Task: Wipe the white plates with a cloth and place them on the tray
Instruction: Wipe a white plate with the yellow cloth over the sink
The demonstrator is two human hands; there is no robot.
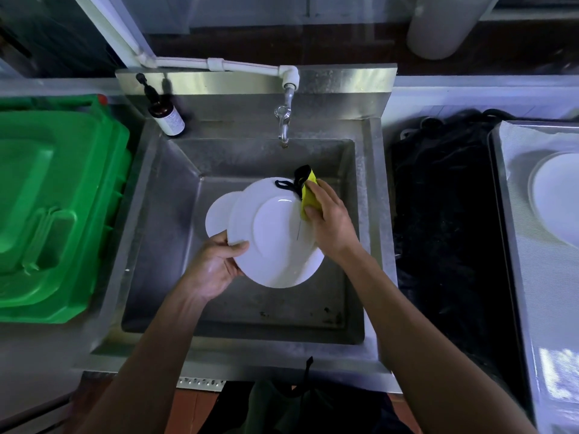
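Observation:
Over the steel sink (175,195) my left hand (216,264) grips the lower-left rim of a white plate (272,245), thumb on its face. My right hand (329,223) pinches a yellow cloth (308,195) with black trim and a black loop, and holds it against the plate's upper-right rim. A second white plate (219,217) shows behind the held one, in the basin. Another white plate (554,198) lies on the grey tray (513,170) at the far right, partly cut off by the frame edge.
A tap (283,120) hangs over the back of the sink. A brown pump bottle (166,115) stands on the sink's back left corner. Green plastic bin lid (53,202) lies to the left. A black mat (445,233) lies between the sink and the tray.

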